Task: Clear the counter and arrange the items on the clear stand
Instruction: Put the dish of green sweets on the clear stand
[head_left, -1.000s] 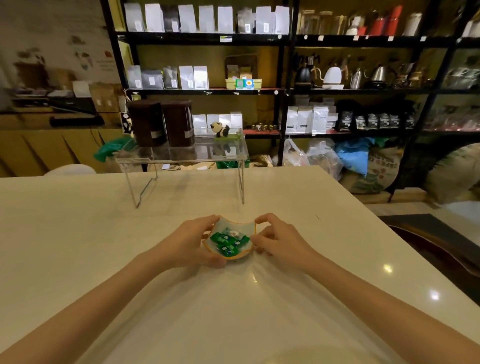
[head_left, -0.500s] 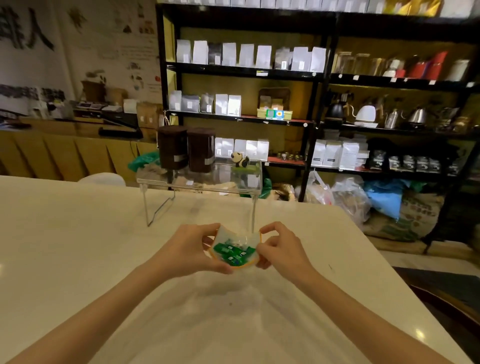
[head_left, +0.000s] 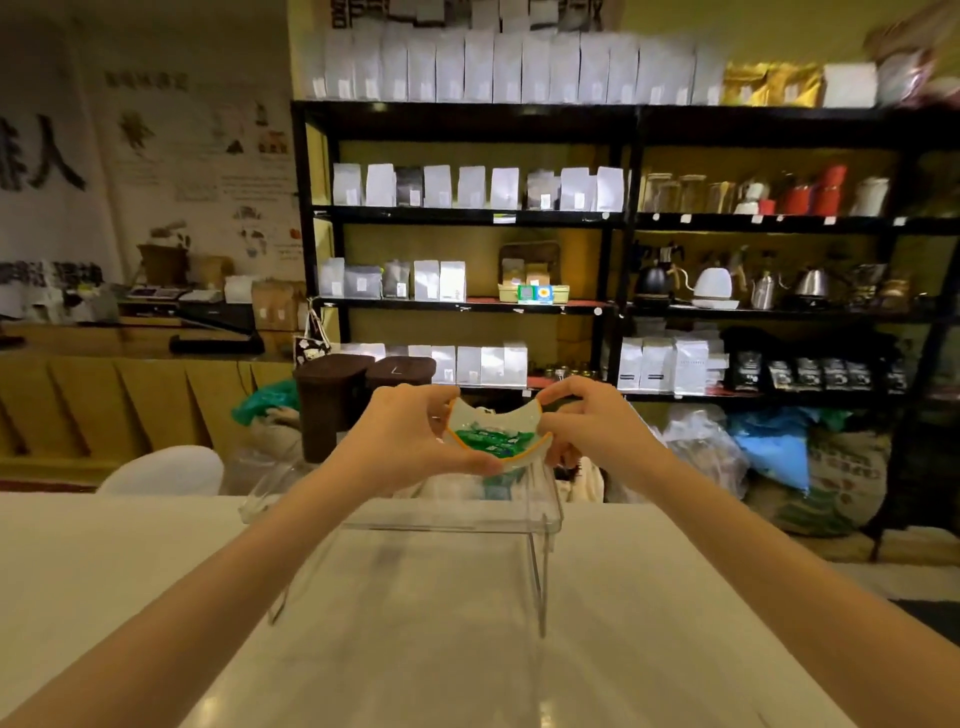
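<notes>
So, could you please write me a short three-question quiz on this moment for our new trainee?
1. True or false: the dish of green packets rests on the counter.
2. Which hands hold the dish? A) the left hand only B) the right hand only C) both hands
3. Fill in: the two dark brown canisters stand on the clear ____.

Key:
1. False. The dish is held up in the air, above the clear stand.
2. C. The left hand grips its left rim and the right hand its right rim.
3. Stand.
</notes>
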